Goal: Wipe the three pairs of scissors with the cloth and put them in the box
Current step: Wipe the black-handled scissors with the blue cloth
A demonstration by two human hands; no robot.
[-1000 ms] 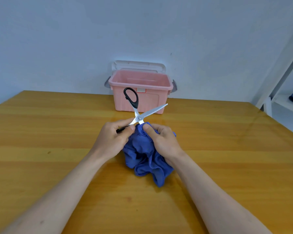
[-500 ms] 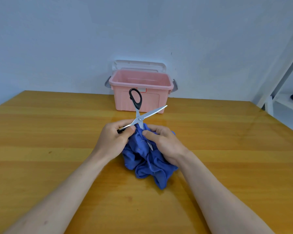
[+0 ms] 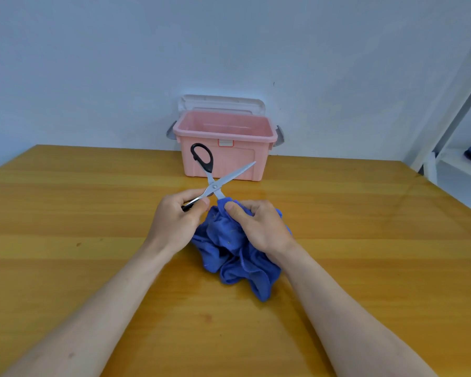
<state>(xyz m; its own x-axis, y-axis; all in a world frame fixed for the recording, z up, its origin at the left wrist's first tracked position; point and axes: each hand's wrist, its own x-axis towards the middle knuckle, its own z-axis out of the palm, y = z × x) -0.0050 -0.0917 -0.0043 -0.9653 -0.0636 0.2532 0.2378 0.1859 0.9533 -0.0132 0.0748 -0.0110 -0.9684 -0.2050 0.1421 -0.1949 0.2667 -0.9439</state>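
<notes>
Black-handled scissors (image 3: 214, 183) are spread wide open above the table. My left hand (image 3: 176, 223) grips one black handle, and the other handle loop sticks up in front of the box. My right hand (image 3: 259, 227) pinches the crumpled blue cloth (image 3: 229, 257) around the lower blade, whose tip is hidden in the folds. The other blade points up to the right, bare. The pink box (image 3: 225, 148) stands open at the back of the table, its white lid tilted back against the wall. No other scissors are in view.
The wooden table (image 3: 93, 213) stretches wide on both sides of my hands. A white wall rises right behind the box. A white frame with a shelf (image 3: 457, 159) stands beyond the table's right edge.
My right hand slid the cloth down the blade, baring some of it, then back up near the pivot. The upper handle loop swung right, then left again. My left hand stayed put.
</notes>
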